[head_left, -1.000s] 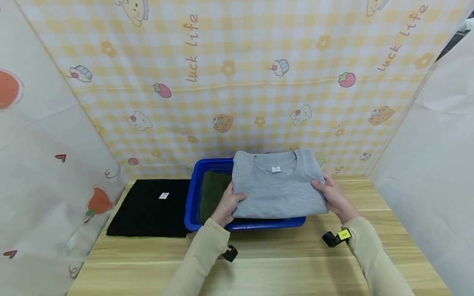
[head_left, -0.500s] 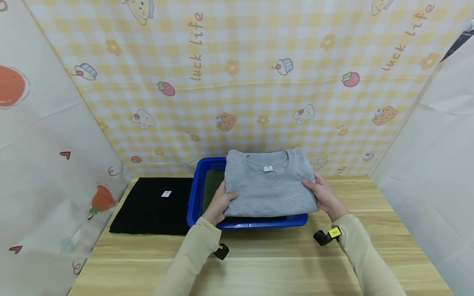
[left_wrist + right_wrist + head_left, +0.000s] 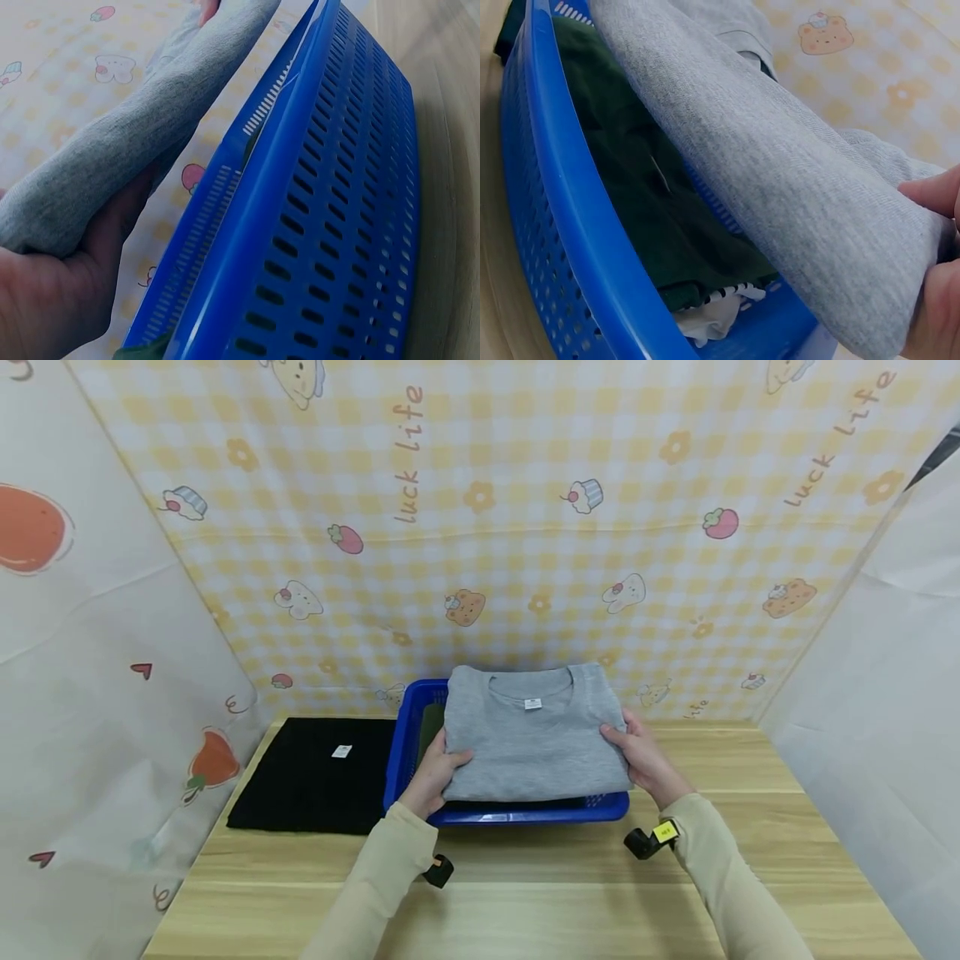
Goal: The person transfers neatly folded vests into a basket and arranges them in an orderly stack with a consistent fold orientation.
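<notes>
A folded grey T-shirt [image 3: 536, 743] with a white neck label is held above a blue perforated basket [image 3: 517, 817]. My left hand [image 3: 435, 772] grips its left side, thumb on top and fingers underneath. On the opposite side, my right hand [image 3: 647, 756] pinches the shirt the same way. The right wrist view shows a gap between the shirt's front fold and the dark green cloth [image 3: 630, 150] inside the basket. Under that cloth's near end, a bit of white fabric [image 3: 712, 319] shows. Most of the basket's inside is hidden by the shirt in the head view.
A folded black T-shirt [image 3: 315, 785] with a white label lies on the wooden table [image 3: 525, 893], right against the basket's left side. Behind stands a yellow checked backdrop [image 3: 525, 560], with white sheets at both sides.
Both hands have carried the grey T-shirt leftward, so it covers more of the basket. The grip looks the same throughout. The head view has shifted slightly.
</notes>
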The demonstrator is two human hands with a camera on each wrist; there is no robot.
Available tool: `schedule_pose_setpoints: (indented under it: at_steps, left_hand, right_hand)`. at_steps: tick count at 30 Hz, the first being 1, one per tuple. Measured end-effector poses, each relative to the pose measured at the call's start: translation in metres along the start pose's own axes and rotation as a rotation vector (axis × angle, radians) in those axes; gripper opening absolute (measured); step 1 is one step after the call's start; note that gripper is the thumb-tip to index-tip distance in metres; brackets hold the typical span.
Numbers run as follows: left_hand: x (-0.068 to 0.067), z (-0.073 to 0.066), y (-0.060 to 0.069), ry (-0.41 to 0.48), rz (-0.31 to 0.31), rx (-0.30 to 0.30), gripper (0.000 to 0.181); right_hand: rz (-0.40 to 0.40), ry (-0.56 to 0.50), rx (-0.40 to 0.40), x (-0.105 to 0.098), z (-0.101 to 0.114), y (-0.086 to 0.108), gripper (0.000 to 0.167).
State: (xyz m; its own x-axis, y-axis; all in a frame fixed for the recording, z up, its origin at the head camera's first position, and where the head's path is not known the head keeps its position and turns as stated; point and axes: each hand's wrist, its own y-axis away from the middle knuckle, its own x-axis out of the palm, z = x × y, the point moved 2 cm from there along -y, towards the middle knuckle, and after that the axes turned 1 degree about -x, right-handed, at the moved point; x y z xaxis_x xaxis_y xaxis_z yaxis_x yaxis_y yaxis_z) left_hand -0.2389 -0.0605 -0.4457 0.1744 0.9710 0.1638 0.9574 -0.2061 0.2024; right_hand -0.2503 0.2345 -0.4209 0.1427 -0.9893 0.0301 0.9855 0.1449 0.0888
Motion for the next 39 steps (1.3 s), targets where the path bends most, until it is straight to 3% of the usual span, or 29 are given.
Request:
schedule_pose_setpoints:
  at_steps: [6,19,39]
  left_hand:
    - [-0.005,-0.002,0.003,-0.019,-0.016,-0.009,0.067]
    - [-0.017,-0.003,0.006,-0.059,-0.053,-0.013,0.064]
    - [-0.032,-0.002,0.008,-0.069,-0.068,-0.018,0.065]
  right_hand:
    - [-0.001,-0.002,0.01,0.005,-0.001,-0.002,0.049]
    - [-0.018,-0.03,0.002,0.017,-0.005,-0.008,0.038]
    - [-0.005,0.013,-0.006,0.032,-0.013,-0.017,0.046]
